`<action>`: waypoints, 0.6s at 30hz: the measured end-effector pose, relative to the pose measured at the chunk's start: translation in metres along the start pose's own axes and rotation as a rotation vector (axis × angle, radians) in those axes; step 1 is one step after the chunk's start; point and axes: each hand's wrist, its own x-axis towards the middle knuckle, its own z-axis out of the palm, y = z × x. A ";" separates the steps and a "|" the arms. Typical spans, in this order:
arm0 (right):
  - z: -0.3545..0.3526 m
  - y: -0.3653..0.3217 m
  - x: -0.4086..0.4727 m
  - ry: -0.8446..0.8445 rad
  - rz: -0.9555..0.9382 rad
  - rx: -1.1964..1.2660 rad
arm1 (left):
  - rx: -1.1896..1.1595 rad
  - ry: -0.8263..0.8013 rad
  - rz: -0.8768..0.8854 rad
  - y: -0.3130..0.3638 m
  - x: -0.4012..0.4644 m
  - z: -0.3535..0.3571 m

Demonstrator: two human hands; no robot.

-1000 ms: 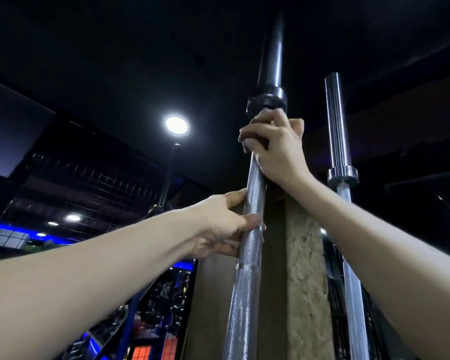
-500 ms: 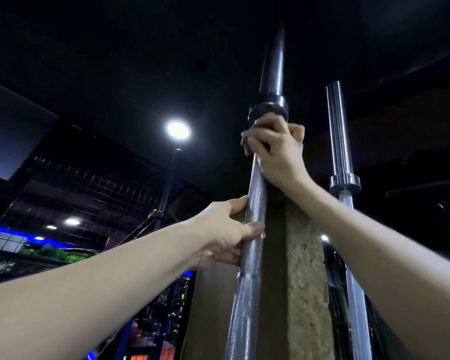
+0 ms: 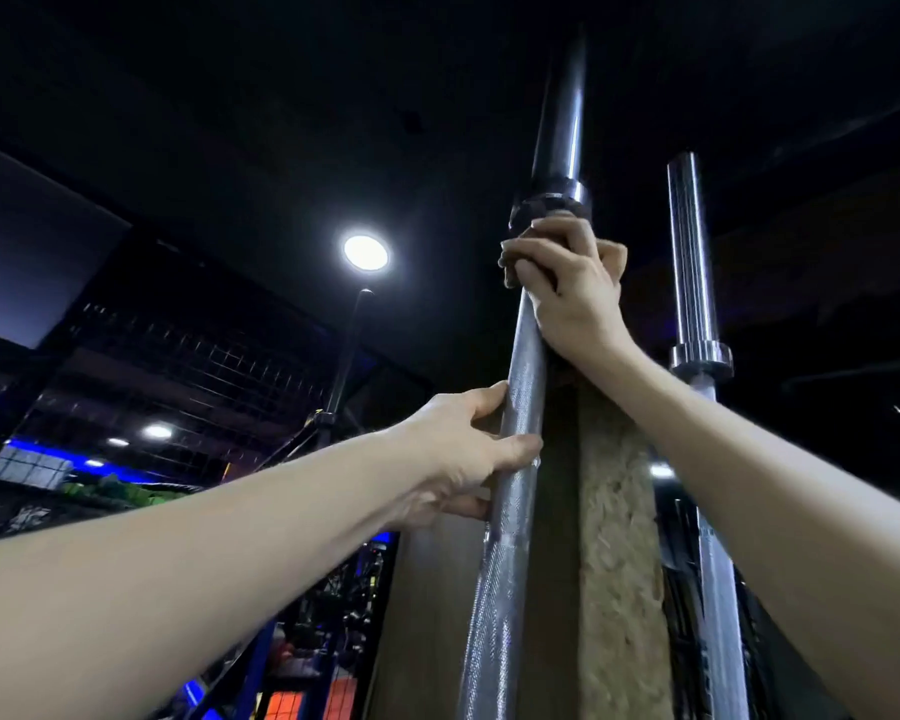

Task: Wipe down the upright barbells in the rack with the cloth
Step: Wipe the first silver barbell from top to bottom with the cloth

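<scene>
Barbells, two of them, stand upright in the head view, seen from below against a dark ceiling. The nearer barbell (image 3: 515,459) rises through the middle of the frame, its knurled shaft silver, its collar and dark sleeve above. The second barbell (image 3: 697,356) stands to the right, apart from the first, with a chrome sleeve and a collar lower down.

Two bare hands are on the nearer bar. The right hand (image 3: 567,288) is wrapped around the shaft just under the collar, fingers curled tight together; a bit of dark material seems to show under the fingertips at the left edge of the grip, but whether it is the cloth cannot be told. The left hand (image 3: 468,449) sits lower on the same shaft, thumb on the near side and fingers reaching round behind, clamped loosely on the bar.

Between the two bars stands one pillar (image 3: 614,563) with a rough, chipboard-like face. One round ceiling lamp (image 3: 366,252) glows at left of centre, and three smaller lights show lower left beside a wire mesh panel (image 3: 178,366).
</scene>
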 end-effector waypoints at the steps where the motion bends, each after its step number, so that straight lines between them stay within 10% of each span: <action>1: -0.001 -0.001 -0.013 -0.004 -0.015 0.045 | -0.004 0.003 -0.002 0.000 0.000 0.001; 9: -0.041 -0.014 -0.061 -0.176 -0.308 -0.064 | -0.012 0.023 -0.003 0.004 -0.007 0.006; 18: -0.017 -0.013 -0.042 -0.125 -0.034 0.003 | 0.026 0.032 -0.008 0.002 -0.008 0.004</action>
